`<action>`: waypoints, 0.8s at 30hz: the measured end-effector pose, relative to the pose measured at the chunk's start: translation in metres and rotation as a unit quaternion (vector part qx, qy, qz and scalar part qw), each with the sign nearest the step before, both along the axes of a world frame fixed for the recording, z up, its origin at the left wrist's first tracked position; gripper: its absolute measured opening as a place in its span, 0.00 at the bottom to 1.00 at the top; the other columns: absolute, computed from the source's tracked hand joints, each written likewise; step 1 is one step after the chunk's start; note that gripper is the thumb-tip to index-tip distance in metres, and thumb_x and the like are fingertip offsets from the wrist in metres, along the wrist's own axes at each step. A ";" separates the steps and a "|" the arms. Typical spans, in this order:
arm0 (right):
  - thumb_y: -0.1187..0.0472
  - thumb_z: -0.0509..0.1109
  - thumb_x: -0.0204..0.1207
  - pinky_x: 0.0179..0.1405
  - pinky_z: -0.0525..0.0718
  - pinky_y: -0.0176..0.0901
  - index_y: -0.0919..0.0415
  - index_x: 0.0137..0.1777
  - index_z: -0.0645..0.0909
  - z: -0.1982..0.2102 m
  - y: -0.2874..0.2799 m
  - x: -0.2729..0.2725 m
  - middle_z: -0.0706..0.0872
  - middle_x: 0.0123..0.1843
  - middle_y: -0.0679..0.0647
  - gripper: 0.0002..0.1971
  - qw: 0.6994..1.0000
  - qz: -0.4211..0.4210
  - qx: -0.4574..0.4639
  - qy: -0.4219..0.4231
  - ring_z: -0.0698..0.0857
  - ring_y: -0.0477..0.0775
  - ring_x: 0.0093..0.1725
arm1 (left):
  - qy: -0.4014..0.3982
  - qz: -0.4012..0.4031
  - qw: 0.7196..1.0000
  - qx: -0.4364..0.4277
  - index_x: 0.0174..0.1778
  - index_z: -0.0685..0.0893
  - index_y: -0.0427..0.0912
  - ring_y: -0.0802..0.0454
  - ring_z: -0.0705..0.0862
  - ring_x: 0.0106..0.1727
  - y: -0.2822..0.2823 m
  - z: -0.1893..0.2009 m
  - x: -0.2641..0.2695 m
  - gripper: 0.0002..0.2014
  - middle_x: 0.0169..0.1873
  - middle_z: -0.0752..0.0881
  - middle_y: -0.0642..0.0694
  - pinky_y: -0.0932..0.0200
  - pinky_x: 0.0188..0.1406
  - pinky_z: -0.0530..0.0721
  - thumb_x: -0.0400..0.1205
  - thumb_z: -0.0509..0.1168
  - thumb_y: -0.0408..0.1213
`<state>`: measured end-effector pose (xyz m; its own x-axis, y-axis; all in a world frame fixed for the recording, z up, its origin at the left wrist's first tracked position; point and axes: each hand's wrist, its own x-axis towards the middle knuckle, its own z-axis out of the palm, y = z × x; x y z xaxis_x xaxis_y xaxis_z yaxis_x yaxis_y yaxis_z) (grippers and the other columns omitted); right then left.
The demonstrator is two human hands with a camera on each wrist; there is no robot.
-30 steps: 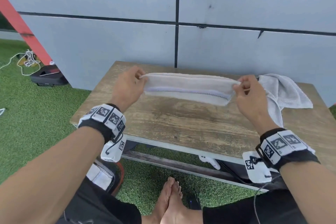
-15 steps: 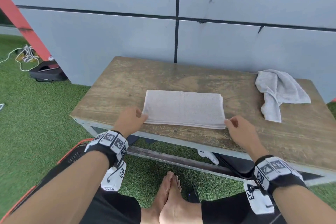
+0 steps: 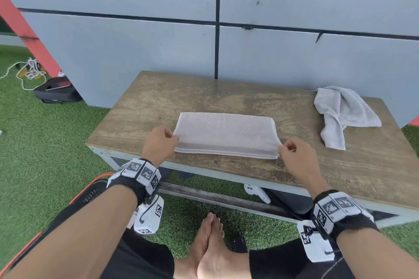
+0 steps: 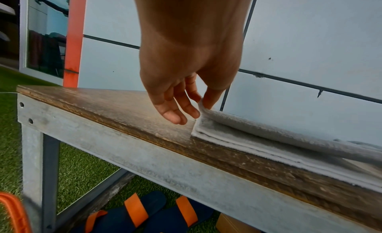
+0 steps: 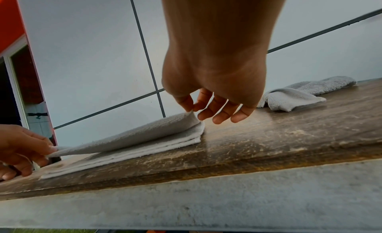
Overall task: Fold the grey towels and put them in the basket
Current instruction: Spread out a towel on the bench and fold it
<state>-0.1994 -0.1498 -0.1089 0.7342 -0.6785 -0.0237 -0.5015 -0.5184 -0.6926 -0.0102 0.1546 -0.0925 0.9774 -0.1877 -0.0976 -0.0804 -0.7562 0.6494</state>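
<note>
A grey towel lies folded in layers near the front edge of the wooden table. My left hand pinches the top layer's near-left corner between thumb and forefinger, as the left wrist view shows. My right hand pinches the near-right corner of that layer and lifts it off the layers below. The folded towel shows its stacked edges there. A second grey towel lies crumpled at the table's back right. An orange-rimmed basket peeks out at my lower left.
A grey panelled wall stands right behind the table. Green artificial grass surrounds it. A black case and white cord lie on the grass at the left. Blue and orange sandals sit under the table, with my bare feet in front.
One second ago both hands held the towel in the air; it then came down folded onto the table. Now both hands pinch the near corners of its top layer and lift them.
</note>
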 end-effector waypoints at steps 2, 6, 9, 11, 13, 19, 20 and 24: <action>0.57 0.68 0.80 0.32 0.77 0.44 0.59 0.39 0.79 0.000 0.001 -0.003 0.86 0.34 0.54 0.10 1.000 0.014 -0.001 0.019 0.79 0.53 0.32 | 0.011 -0.004 1.000 0.006 0.42 0.81 0.40 0.52 0.81 0.33 0.002 -0.002 -0.001 0.07 0.35 0.86 0.44 0.61 0.29 0.73 0.81 0.70 0.38; 0.53 0.71 0.79 0.37 0.82 0.46 0.53 0.35 0.80 -0.007 0.000 -0.007 0.87 0.34 0.52 0.12 0.995 0.044 -0.017 0.092 0.84 0.53 0.34 | 0.020 -0.005 1.000 0.010 0.36 0.80 0.41 0.51 0.81 0.33 0.004 -0.009 -0.005 0.10 0.34 0.86 0.42 0.60 0.30 0.75 0.80 0.72 0.38; 0.51 0.72 0.79 0.45 0.86 0.51 0.51 0.34 0.79 -0.009 -0.002 -0.008 0.88 0.36 0.50 0.12 0.993 0.048 -0.038 0.103 0.86 0.53 0.37 | 0.022 -0.003 1.000 0.009 0.37 0.79 0.40 0.51 0.80 0.33 0.005 -0.011 -0.006 0.10 0.33 0.85 0.43 0.58 0.31 0.77 0.81 0.72 0.37; 0.49 0.72 0.78 0.51 0.87 0.56 0.51 0.35 0.80 -0.008 -0.003 -0.007 0.89 0.37 0.50 0.12 0.991 0.054 -0.036 0.118 0.86 0.53 0.39 | 0.030 -0.004 0.999 0.013 0.38 0.78 0.41 0.50 0.79 0.32 0.004 -0.012 -0.004 0.10 0.32 0.83 0.44 0.60 0.30 0.75 0.81 0.72 0.37; 0.48 0.71 0.78 0.56 0.86 0.59 0.51 0.38 0.80 -0.003 -0.002 -0.006 0.88 0.41 0.50 0.10 0.988 0.053 -0.027 0.145 0.86 0.55 0.44 | 0.036 0.001 0.999 0.021 0.40 0.77 0.41 0.49 0.80 0.34 0.003 -0.012 -0.002 0.09 0.33 0.82 0.45 0.59 0.31 0.76 0.81 0.70 0.37; 0.59 0.67 0.74 0.69 0.73 0.56 0.57 0.58 0.75 0.005 0.031 0.017 0.73 0.64 0.59 0.13 0.974 0.023 -0.209 0.086 0.67 0.60 0.67 | -0.152 -0.034 0.985 0.070 0.64 0.71 0.40 0.45 0.75 0.59 -0.032 -0.014 -0.003 0.17 0.62 0.72 0.39 0.50 0.60 0.81 0.81 0.67 0.37; 0.59 0.66 0.75 0.73 0.71 0.57 0.58 0.63 0.76 0.006 0.042 0.028 0.73 0.69 0.59 0.16 0.971 0.059 -0.218 0.075 0.67 0.60 0.72 | -0.176 -0.077 0.979 0.074 0.67 0.72 0.40 0.45 0.75 0.62 -0.046 -0.013 -0.004 0.18 0.66 0.71 0.39 0.50 0.65 0.80 0.82 0.66 0.37; 0.59 0.59 0.83 0.86 0.57 0.60 0.60 0.83 0.64 -0.003 0.072 0.077 0.59 0.88 0.58 0.27 0.961 0.180 -0.197 0.070 0.55 0.59 0.87 | -0.191 -0.236 0.950 0.077 0.76 0.71 0.41 0.46 0.68 0.80 -0.101 -0.016 -0.010 0.21 0.80 0.67 0.43 0.45 0.79 0.72 0.86 0.60 0.37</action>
